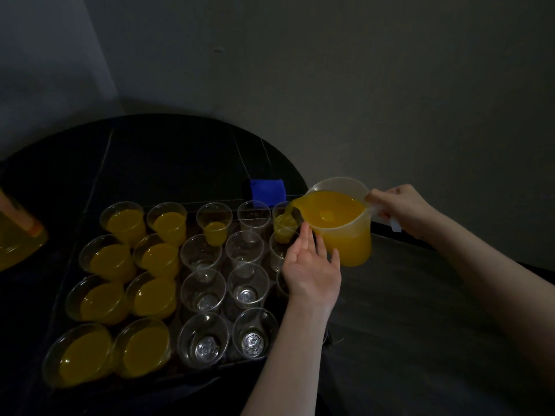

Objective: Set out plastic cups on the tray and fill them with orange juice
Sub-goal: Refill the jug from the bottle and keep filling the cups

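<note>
Dim room, grey wall behind, dark round table (168, 151) under everything. Black tray (177, 369) down-left of the grip, packed with clear plastic cups in rows. Two left columns full of orange juice, e.g. full cup (124, 222); third column top cup part-filled (214, 225); the visible rest empty, e.g. empty cup (205, 340). Probably under halfway through filling.

Translucent jug (339, 223) held tilted, spout pointing left, juice streaming into far-right back cup (285, 219) just below the spout. Tilt looks shallow, likely to keep the stream narrow and inside the rim.

Right hand (399, 210) wrapped round jug handle, fingers curled tight, forearm coming in from lower right, wrist rolled left to pour. Left hand (310, 265) fingers straight, palm up, touching jug wall under the spout side: gripping nothing, seemingly steadying the load and guiding aim.

Blue cloth (267, 190) just left of the jug, behind the tray, likely for spills. Juice bottle (18, 235) at far left edge, partly cut off.
</note>
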